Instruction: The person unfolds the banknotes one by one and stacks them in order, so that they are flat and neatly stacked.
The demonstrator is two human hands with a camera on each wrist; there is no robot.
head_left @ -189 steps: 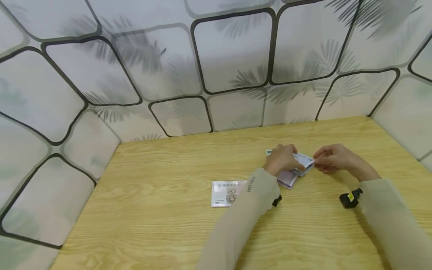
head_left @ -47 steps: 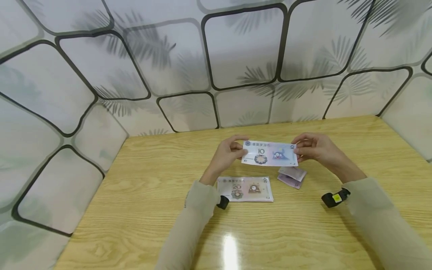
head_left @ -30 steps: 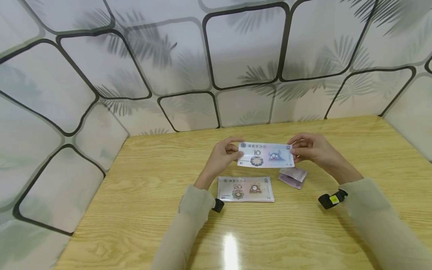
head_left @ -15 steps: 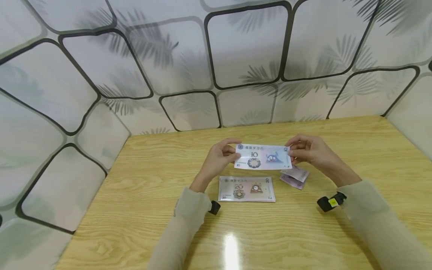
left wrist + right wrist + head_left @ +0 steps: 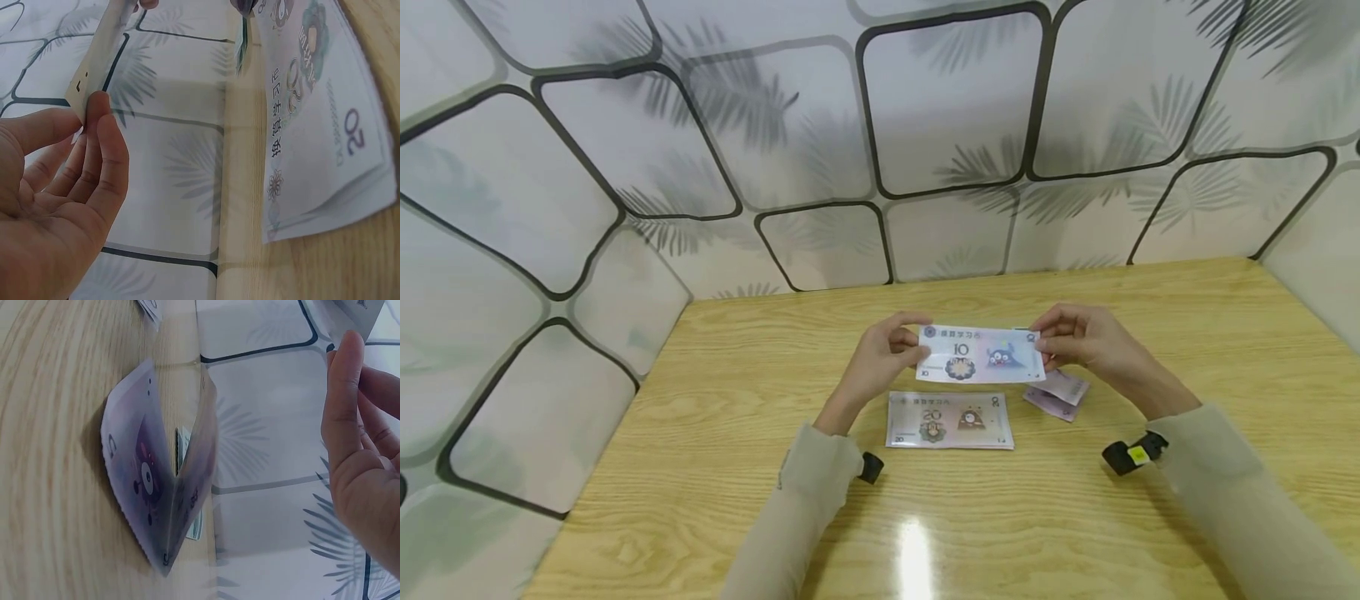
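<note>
My left hand pinches the left end of a play banknote marked 10, thumb in front and fingers behind. Its right end is pinched by my right hand, so the note is stretched out flat above the table, printed face toward me. Below it lies a stack of 20 notes, squared up, with layered edges in the left wrist view. A folded purple note stands half open like a V on the table. Behind that, a green note is mostly hidden.
The wooden table meets a wall covering with a leaf and outline pattern at its back edge. A black wrist camera is strapped to each wrist, below the sleeves' cuffs.
Earlier both hands were at folded notes on the right; since then the 10 note has been lifted and opened out. Lately both hands have shifted it slightly left and lower.
</note>
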